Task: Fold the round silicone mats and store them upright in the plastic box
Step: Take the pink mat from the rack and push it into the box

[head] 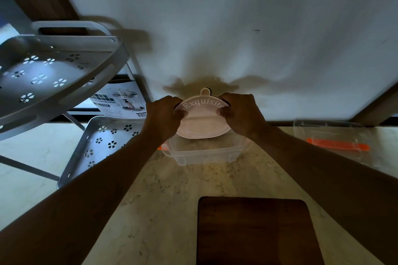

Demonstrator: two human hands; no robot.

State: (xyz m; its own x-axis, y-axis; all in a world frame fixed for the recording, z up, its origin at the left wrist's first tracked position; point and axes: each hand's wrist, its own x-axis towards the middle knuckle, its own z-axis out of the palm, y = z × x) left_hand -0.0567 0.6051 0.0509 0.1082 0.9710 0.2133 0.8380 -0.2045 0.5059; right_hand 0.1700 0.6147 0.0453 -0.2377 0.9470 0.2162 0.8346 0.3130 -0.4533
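Gripping one pink mat (202, 123): two hands, left hand (164, 117), right hand (242, 112).

1. Marbled counter (163, 196) carries everything.
2. Clear box (206, 154) stands at mid-back.
3. Clear lid (331, 133) lies at right.
4. Dark board (256, 232) lies near front.
5. Grey rack (101, 146) stands at left.

Clear glossy plastic box (206, 154), matt pink mat (202, 121), dark wooden board (256, 232).
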